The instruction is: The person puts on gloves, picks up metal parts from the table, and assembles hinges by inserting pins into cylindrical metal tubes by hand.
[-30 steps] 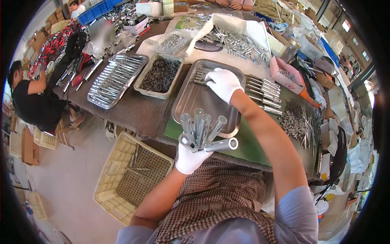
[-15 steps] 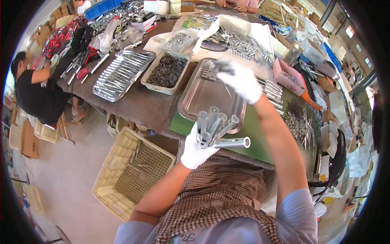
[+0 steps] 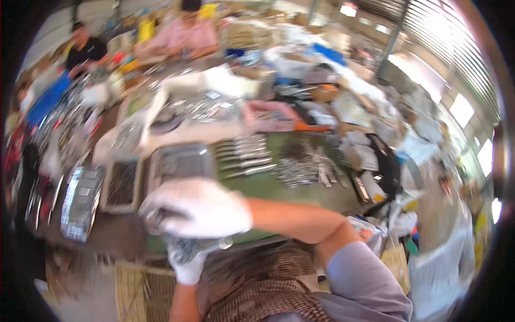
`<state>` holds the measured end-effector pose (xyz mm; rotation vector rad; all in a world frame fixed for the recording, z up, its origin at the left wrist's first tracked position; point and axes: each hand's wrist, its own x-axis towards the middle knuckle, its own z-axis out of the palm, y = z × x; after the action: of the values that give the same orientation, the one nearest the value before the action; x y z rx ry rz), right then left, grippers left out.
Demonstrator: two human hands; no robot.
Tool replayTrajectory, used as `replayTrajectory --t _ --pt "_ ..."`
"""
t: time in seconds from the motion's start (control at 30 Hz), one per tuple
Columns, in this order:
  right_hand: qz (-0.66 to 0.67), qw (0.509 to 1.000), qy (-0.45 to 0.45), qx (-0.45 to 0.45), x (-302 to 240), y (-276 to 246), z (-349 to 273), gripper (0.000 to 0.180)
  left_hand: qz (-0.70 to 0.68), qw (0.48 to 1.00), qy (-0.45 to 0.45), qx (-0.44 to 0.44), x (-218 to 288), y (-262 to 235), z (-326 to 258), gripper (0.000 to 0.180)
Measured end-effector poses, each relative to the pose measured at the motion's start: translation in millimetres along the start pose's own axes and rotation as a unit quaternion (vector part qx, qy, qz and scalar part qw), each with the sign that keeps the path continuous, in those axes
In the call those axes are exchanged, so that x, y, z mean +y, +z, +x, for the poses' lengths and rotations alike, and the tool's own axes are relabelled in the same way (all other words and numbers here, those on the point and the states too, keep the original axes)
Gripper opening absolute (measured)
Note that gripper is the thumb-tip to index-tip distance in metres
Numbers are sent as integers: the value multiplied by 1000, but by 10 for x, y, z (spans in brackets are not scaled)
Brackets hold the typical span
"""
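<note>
A bundle of several shiny metal tubes (image 3: 185,250) is in my left hand (image 3: 188,270), which wears a white glove and is closed round them. Directly above the bundle, my gloved right hand (image 3: 209,209) covers most of the tubes and part of the left hand. Its fingers curl inward over the tube ends, and motion blur hides what they hold. One tube end sticks out to the right beneath the right wrist. Just beyond my hands lies a rectangular metal tray (image 3: 182,161), partly hidden by the right hand.
Rows of slim metal parts (image 3: 244,153) lie right of the tray, beside a loose heap of small metal pieces (image 3: 298,169). Leftward are a tub of dark small parts (image 3: 122,185) and a tray of tubes (image 3: 81,204). A pink box (image 3: 268,115) stands farther back. Two people sit across the table.
My right hand has left the metal tray and come down over the tubes in my left hand. The view has swung up and to the right, and is now blurred.
</note>
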<state>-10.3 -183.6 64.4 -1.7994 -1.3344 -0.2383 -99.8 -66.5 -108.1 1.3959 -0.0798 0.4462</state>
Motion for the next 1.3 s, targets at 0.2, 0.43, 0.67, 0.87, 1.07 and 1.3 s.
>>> replayTrajectory --t 0.2,0.43,0.67,0.87,1.07,1.3 --pt "-46 998 -37 23 -2 173 -77 27 -69 997 39 -1 -325 -95 -44 86" --pt "-75 997 -7 -4 13 153 -100 23 -1 1000 20 -14 -380 -147 -29 82" --pt "31 998 -20 -60 160 151 -108 25 28 999 22 4 -515 -191 -30 79" --pt "89 994 -54 -21 252 39 -77 27 115 990 75 -32 -560 -253 -31 76" --pt "-105 989 107 16 982 -51 -38 21 833 442 330 -44 -381 -325 -24 62" --pt "-189 943 274 -34 1588 -184 -144 20 257 953 -95 -130 -278 -133 -45 46"
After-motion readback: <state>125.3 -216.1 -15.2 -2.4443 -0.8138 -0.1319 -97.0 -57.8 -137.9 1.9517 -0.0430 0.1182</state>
